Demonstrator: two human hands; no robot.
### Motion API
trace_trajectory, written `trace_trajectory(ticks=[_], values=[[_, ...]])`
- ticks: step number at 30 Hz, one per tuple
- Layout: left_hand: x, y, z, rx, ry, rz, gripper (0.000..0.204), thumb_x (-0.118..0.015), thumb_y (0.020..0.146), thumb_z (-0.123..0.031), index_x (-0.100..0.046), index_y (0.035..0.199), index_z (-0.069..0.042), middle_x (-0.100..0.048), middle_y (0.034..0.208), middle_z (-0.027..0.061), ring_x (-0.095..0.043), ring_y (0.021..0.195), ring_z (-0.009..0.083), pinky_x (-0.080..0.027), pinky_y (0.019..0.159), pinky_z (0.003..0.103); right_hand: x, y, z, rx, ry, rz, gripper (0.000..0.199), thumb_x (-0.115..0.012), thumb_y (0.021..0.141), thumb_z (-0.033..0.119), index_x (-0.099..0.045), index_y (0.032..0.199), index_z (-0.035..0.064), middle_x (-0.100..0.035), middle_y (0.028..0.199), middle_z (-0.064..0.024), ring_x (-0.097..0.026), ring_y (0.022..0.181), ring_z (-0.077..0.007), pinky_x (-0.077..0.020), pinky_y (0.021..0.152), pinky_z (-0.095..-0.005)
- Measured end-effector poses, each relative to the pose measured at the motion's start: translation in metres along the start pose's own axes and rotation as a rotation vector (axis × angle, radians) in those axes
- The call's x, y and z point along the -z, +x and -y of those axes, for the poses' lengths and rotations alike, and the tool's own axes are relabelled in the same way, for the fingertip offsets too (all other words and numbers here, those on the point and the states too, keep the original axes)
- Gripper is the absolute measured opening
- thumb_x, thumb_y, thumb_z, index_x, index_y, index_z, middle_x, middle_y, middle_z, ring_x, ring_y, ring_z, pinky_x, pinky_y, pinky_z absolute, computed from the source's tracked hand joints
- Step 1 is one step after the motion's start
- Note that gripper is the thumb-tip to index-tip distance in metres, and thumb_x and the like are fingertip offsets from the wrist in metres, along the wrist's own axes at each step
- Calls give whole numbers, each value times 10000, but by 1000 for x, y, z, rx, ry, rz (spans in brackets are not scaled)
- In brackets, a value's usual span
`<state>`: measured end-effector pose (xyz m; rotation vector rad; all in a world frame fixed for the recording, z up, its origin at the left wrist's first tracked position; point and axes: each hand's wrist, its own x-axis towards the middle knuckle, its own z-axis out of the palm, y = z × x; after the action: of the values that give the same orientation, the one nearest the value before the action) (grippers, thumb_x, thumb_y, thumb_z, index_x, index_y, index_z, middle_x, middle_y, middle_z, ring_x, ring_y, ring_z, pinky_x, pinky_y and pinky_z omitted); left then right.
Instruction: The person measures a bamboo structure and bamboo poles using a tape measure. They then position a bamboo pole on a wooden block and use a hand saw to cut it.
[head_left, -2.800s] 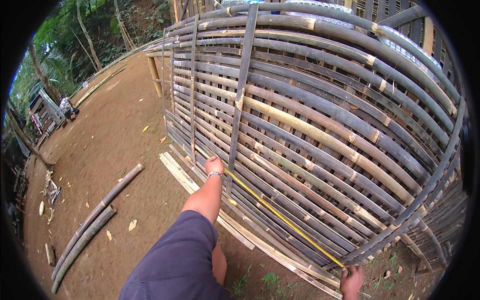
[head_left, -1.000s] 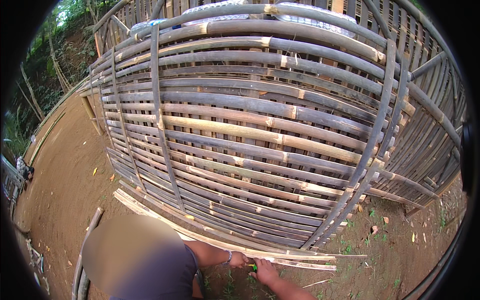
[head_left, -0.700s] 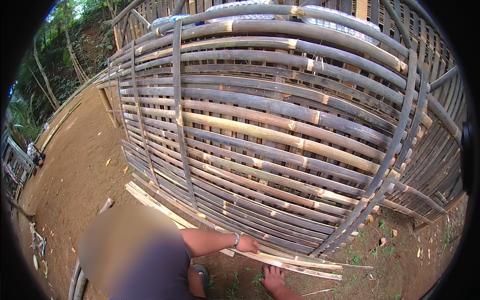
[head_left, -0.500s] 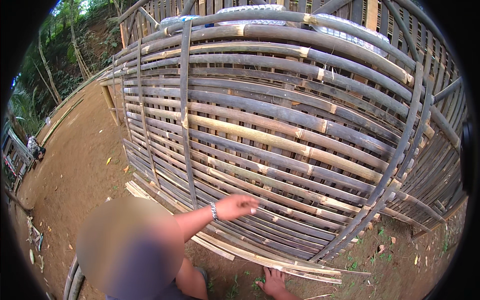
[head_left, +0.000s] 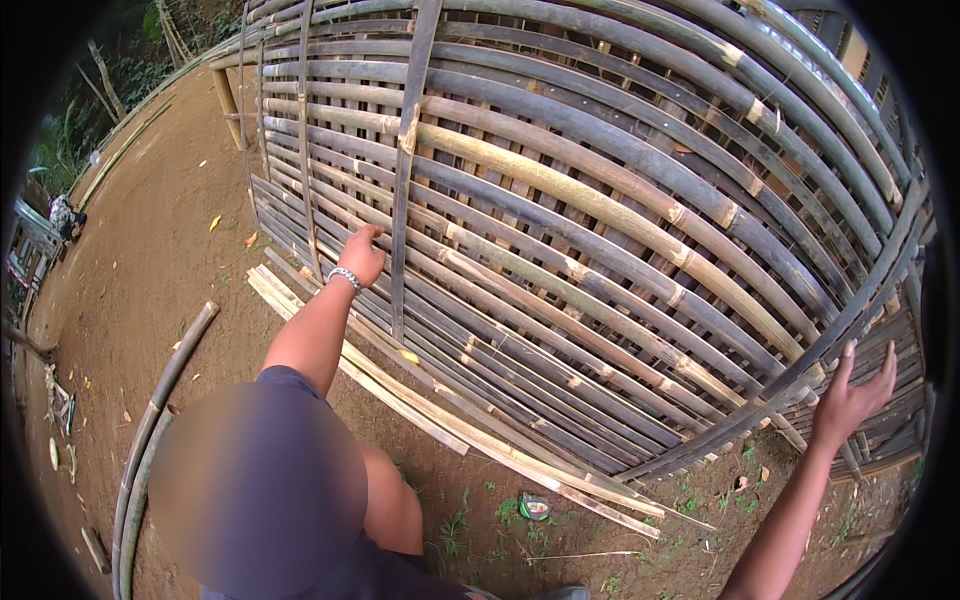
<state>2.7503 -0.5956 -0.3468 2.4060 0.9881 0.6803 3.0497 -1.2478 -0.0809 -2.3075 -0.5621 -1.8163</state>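
Observation:
A large panel of horizontal bamboo slats (head_left: 560, 230), grey and tan with gaps between, fills the middle. My left hand (head_left: 363, 258), a chain bracelet at its wrist, reaches to the panel's lower left beside an upright bamboo strip (head_left: 405, 160). Its fingers point toward the slats and hold nothing that I can see; whether they touch is unclear. At the far right my right hand (head_left: 852, 400) is raised, empty, fingers apart, near the bent bamboo edge strip (head_left: 800, 365). Pale split bamboo strips (head_left: 500, 458) lie on the ground along the panel's base.
Dark bamboo poles (head_left: 160, 400) lie on the brown soil at left. A small green-and-white wrapper or container (head_left: 535, 507) sits on the ground below the panel. My bent knee (head_left: 392, 500) shows at the bottom. A blurred patch covers part of the lower left.
The view has tilted down. My left hand has moved left and up along the slats. My right hand has left the ground and risen to the panel's right side, fingers spread.

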Motion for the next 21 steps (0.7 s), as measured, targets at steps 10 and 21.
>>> trace_trajectory(ticks=[10,21], values=[[2,1,13,-310,639,297,456,-699,775,-154,-602,1219,-127,-542,1307,97,-468,1262,300,-400,1058,463,-84,64,-23,-332,283,309,707,-594,973,446,-356,1486,21,-480,1339,-217,-537,1124,-275,-422,984,-372],[1,41,13,-383,772,545,215,-709,801,-268,-739,933,-101,-720,989,139,-686,961,314,-561,845,421,-117,67,-39,-313,160,175,692,-485,997,518,-448,1399,-44,-517,1355,-275,-482,1279,-406,-378,1045,-424]])
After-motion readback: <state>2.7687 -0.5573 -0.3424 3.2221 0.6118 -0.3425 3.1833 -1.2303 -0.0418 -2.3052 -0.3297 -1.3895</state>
